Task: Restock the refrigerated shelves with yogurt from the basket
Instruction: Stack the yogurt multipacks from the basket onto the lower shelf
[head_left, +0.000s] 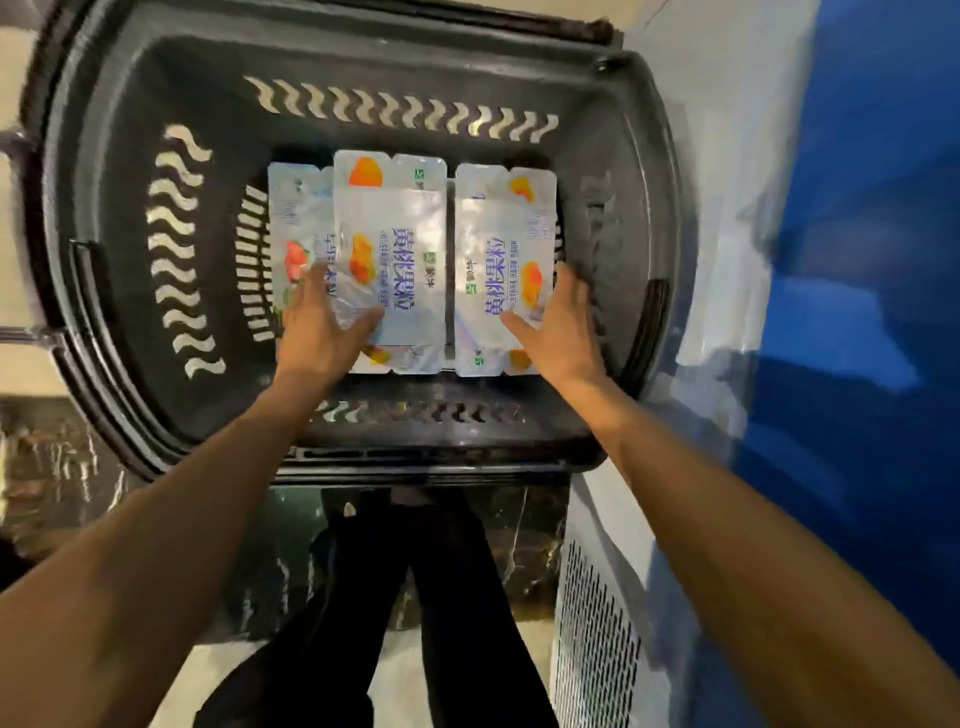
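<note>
Left hand: Your left hand (324, 322) lies flat with its fingers spread and straight. It rests on the near end of the middle yogurt pack (400, 234) and reaches across onto the strawberry yogurt pack (296, 218) beside it. Nothing is gripped.

Right hand: Your right hand (561, 325) is also uncurled. The fingers run along the right edge of the right yogurt pack (498, 228) and the thumb stretches left over its foil top. You are touching the pack, not clasping it.

Yogurt: All three foil-topped multipacks lie flat, side by side, on the floor of the basket (415, 67), long sides running away from you.

Middle yogurt pack: It shows yellow peach pictures and blue Chinese lettering. Its left edge overlaps the strawberry yogurt pack, hiding part of it.

Right yogurt pack: It has the same peach print and lies just beside the middle one, with a narrow dark gap between them.

Strawberry yogurt pack: It sits farthest left, a red fruit picture showing just above your left fingertips.

Basket: It is dark plastic with wavy slots cut through its walls. Its right rim is close against the white and blue cabinet (857, 260).

Cabinet: A perforated vent grille (592, 649) runs along its lower part, at your right.

Below: Your legs in dark trousers (415, 597) stand on a dark marbled floor (52, 467), just behind the basket's near rim.
</note>
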